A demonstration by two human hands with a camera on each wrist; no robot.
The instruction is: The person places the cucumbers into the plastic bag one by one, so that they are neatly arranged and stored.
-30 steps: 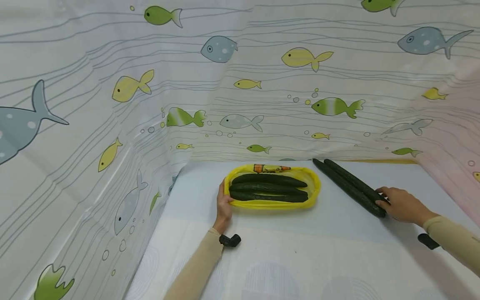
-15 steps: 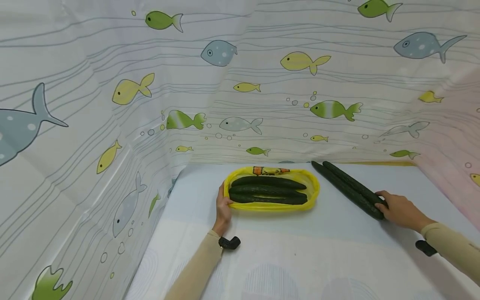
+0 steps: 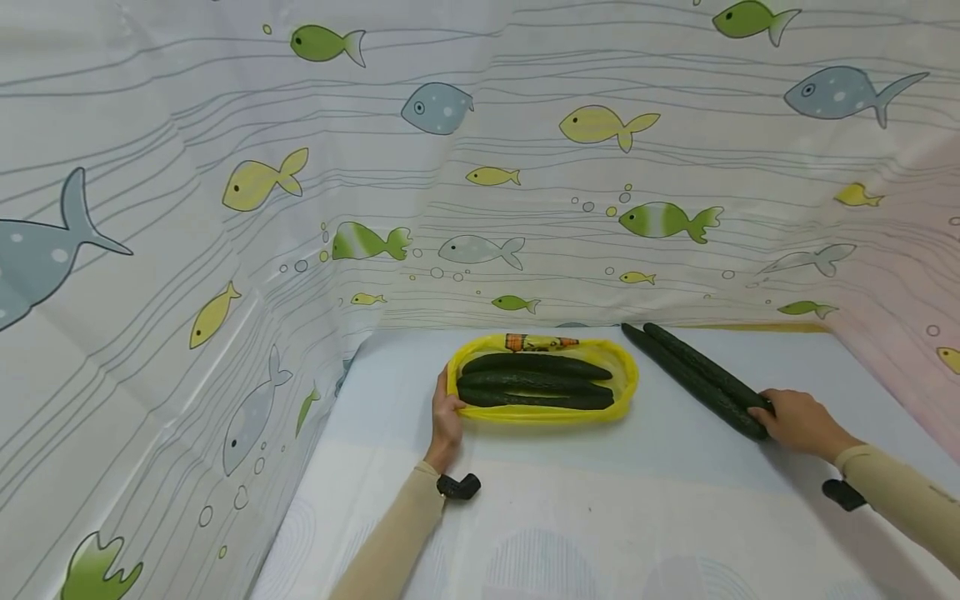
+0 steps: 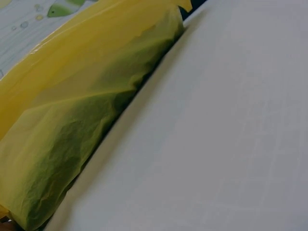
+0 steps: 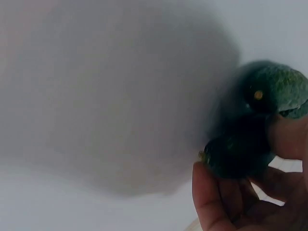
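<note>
My left hand point(image 3: 447, 425) grips the left end of a yellow plastic bag point(image 3: 551, 414), thumb over its rim. The bag's mouth is spread wide, and three dark green cucumbers lie side by side inside. In the left wrist view the bag's side point(image 4: 72, 139) bulges over them; only a sliver of hand shows at the corner. On the right, two long cucumbers lie slantwise together. My right hand point(image 3: 806, 425) holds the near end of the right-hand cucumber point(image 3: 701, 362). In the right wrist view thumb and fingers clasp that cucumber point(image 5: 238, 151), beside the other cucumber point(image 5: 281, 89).
A pale cloth covers the table point(image 3: 600, 500). Fish-patterned sheeting point(image 3: 525, 200) rises behind the table and along its left and right sides. The loose cucumbers' far ends reach nearly to the back sheeting. A black wrist device point(image 3: 459, 486) sits by the left cuff.
The head view has shifted slightly, so the scene sits a little lower. Both hands keep their hold, and the bag and cucumbers stay in place.
</note>
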